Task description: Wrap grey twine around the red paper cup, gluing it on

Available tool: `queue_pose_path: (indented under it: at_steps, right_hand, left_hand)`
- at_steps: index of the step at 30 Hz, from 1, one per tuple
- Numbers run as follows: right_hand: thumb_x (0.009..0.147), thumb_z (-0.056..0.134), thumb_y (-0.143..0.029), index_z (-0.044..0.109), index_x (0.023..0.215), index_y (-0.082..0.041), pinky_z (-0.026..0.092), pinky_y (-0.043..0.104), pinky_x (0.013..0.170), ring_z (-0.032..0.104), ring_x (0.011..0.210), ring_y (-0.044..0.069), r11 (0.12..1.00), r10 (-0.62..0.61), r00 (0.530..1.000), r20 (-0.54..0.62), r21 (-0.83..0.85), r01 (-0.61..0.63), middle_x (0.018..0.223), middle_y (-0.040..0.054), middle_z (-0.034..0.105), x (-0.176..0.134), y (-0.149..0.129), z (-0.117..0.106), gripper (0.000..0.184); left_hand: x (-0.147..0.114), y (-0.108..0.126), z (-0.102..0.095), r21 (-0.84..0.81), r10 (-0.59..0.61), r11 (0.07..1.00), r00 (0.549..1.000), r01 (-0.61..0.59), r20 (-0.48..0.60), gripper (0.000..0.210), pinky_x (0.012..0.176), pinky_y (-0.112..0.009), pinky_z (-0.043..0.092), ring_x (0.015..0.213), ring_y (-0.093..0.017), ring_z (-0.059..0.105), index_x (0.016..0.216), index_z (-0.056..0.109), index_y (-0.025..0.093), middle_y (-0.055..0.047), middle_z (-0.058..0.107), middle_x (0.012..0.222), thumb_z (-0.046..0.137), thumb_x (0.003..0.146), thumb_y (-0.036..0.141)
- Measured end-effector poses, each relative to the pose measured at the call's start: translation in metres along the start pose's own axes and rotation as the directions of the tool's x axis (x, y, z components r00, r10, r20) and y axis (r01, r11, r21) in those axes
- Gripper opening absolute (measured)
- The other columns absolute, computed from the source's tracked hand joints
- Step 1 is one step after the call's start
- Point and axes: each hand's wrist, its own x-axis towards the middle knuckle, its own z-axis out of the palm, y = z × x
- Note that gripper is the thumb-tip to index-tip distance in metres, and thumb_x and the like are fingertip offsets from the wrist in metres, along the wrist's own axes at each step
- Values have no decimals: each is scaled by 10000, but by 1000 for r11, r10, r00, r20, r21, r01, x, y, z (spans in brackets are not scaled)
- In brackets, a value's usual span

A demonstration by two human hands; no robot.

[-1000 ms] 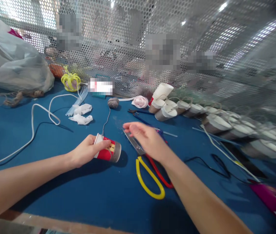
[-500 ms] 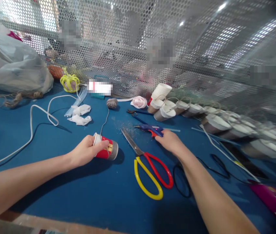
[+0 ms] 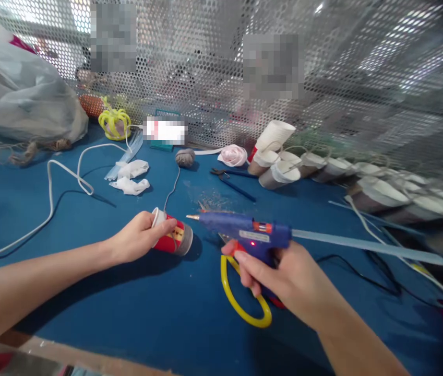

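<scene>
My left hand (image 3: pixel 137 239) is wrapped round a red paper cup (image 3: pixel 169 241) tipped on its side, its white rim toward the left and grey yarn wound about its base end. A strand of that yarn (image 3: pixel 171 192) runs from the cup to a small grey ball (image 3: pixel 185 157). In my right hand (image 3: pixel 279 271) is a blue glue gun (image 3: pixel 240 228), raised above the table, with its nozzle pointing left toward the cup but apart from it. A finger rests at its red trigger, and a long glue stick (image 3: pixel 362 245) juts from its back. Beneath it lie scissors (image 3: pixel 225 282) with a yellow handle, partly hidden.
Several yarn-wrapped cups with handles (image 3: pixel 279 173) line the right rear, before a perforated metal screen (image 3: pixel 205 68). Blue-handled pliers (image 3: pixel 237 185), a pink ribbon roll (image 3: pixel 232 155), white scraps (image 3: pixel 130 185) and a white cable (image 3: pixel 51 203) lie on the blue table. A plastic bag (image 3: pixel 29 89) sits left.
My right hand has lifted the glue gun off the table and brought it nearer, over the scissors, nozzle toward the cup. My left hand still holds the cup in nearly the same spot.
</scene>
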Motion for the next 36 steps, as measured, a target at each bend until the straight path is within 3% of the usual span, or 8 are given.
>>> queue_pose_path:
  at_steps: [5,9,12,16,24,29,36]
  right_hand:
    - [747,526,-363,637,860,-184,442,238,372,525,396,135,969,-88,994,-62,-237,71,460,-22,551,-7,5,4,239]
    - [734,548,-384,653,791,-219,476,276,458,611,569,199,874,-246,962,-118,-457,167,554,11,624,-6,5,5,204]
    - [742,541,-383,644,749,-232,480,290,504,624,654,219,826,-295,947,-130,-534,184,587,19,635,-6,4,7,183]
    - [749,529,-373,633,729,-238,462,285,492,619,619,211,794,-308,946,-98,-575,199,507,1,594,-8,6,6,172]
    - [776,489,-402,618,739,-249,380,284,390,489,341,155,778,-327,945,-19,-574,258,374,-43,513,-13,15,4,204]
    - [772,492,-404,615,759,-248,398,283,395,507,358,166,781,-324,946,-33,-573,248,362,-42,496,-12,12,5,199]
    - [772,498,-390,612,731,-233,472,288,507,591,522,183,763,-330,944,4,-588,269,601,12,641,-17,12,5,198]
  left_hand:
    - [5,2,0,-69,-57,996,998,56,-15,416,442,-212,210,443,-72,291,551,517,134,41,395,470,453,764,486]
    - [6,0,1,-123,-74,990,997,71,-17,410,452,-211,246,449,-81,350,685,610,114,21,478,504,463,760,490]
    - [5,0,1,-126,-69,990,997,64,-34,415,445,-214,262,444,-88,379,712,638,109,9,512,501,476,749,489]
    - [5,2,1,-124,-68,990,997,63,-43,429,444,-218,274,445,-95,396,721,654,99,3,521,490,483,740,492]
    - [4,6,3,-98,-92,991,995,88,-39,421,456,-214,262,454,-87,367,726,643,86,6,501,509,451,765,458]
    - [4,8,3,-92,-104,991,993,99,-53,400,435,-211,226,431,-77,326,597,585,106,27,446,460,464,750,455]
    - [6,7,3,-163,-131,979,991,123,-41,408,461,-210,283,458,-90,411,685,627,88,-11,558,537,461,754,454]
